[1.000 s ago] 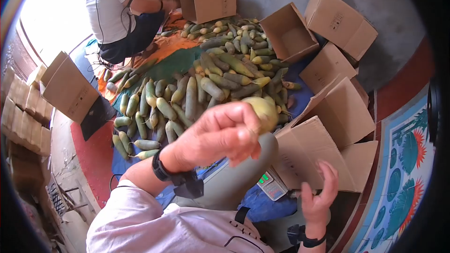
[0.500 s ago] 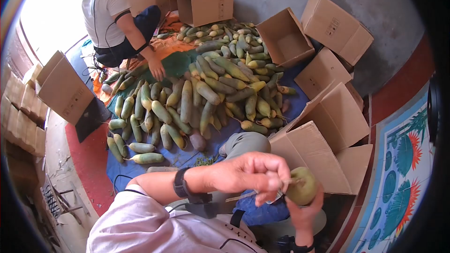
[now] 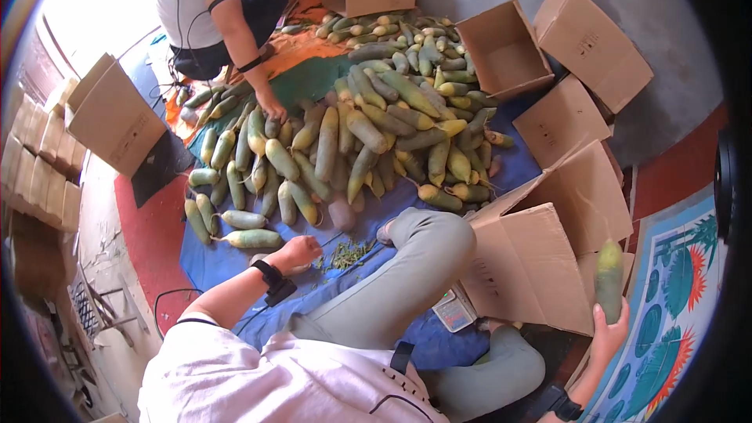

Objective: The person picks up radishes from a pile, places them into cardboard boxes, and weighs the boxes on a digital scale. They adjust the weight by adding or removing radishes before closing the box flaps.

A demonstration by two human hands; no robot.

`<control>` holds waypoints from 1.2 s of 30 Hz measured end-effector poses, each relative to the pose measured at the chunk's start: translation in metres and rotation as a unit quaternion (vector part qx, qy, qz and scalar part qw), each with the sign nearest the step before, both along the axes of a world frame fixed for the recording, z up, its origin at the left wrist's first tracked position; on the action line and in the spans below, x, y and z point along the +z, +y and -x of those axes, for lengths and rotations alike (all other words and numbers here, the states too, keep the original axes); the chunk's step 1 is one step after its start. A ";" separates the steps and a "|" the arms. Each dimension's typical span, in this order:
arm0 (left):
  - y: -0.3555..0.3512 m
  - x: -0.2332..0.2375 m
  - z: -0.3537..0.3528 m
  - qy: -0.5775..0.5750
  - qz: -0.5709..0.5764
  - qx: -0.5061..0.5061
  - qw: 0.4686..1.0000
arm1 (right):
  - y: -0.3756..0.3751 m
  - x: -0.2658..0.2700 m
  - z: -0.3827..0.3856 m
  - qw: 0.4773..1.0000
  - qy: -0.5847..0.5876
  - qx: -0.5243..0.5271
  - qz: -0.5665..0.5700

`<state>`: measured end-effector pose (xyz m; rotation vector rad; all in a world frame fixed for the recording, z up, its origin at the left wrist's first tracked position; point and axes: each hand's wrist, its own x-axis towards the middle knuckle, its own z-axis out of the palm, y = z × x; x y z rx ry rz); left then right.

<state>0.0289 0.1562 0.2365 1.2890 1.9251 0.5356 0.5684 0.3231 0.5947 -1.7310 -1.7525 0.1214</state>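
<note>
Green, the radish (image 3: pixel 608 278) points up at lower right of the frame, its base gripped in the right hand (image 3: pixel 612 333) near the cardboard box (image 3: pixel 517 270); even pressure should spare its skin. The left hand (image 3: pixel 301 252), left of centre, curls, whether round anything I can't tell.

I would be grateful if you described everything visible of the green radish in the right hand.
The green radish is long and rounded, its skin mottled darker green below and paler yellow-green towards the upper end. It stands nearly upright, looks whole, and is gripped low by the right hand, which hides its bottom. It overlaps the open carton in view; whether they touch is unclear.
</note>
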 end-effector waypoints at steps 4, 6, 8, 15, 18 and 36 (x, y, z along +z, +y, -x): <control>-0.030 -0.006 -0.001 0.108 0.199 -0.027 0.974 | 0.032 -0.010 -0.011 0.997 0.014 0.008 0.078; -0.050 -0.018 0.000 0.098 0.175 0.018 0.980 | 0.051 -0.014 -0.025 0.980 0.121 -0.017 0.154; -0.054 -0.025 0.000 0.103 0.223 0.006 0.969 | 0.077 -0.027 -0.065 0.983 0.135 -0.005 0.124; -0.060 -0.053 -0.005 0.152 0.263 0.000 0.953 | 0.025 -0.033 0.040 0.991 -0.096 0.084 -0.047; -0.060 -0.061 -0.007 0.172 0.275 -0.007 0.946 | 0.019 -0.038 0.047 0.983 -0.154 0.064 0.073; -0.044 -0.119 -0.012 0.284 0.276 -0.114 0.911 | 0.015 -0.059 0.049 0.952 -0.305 -0.003 -0.041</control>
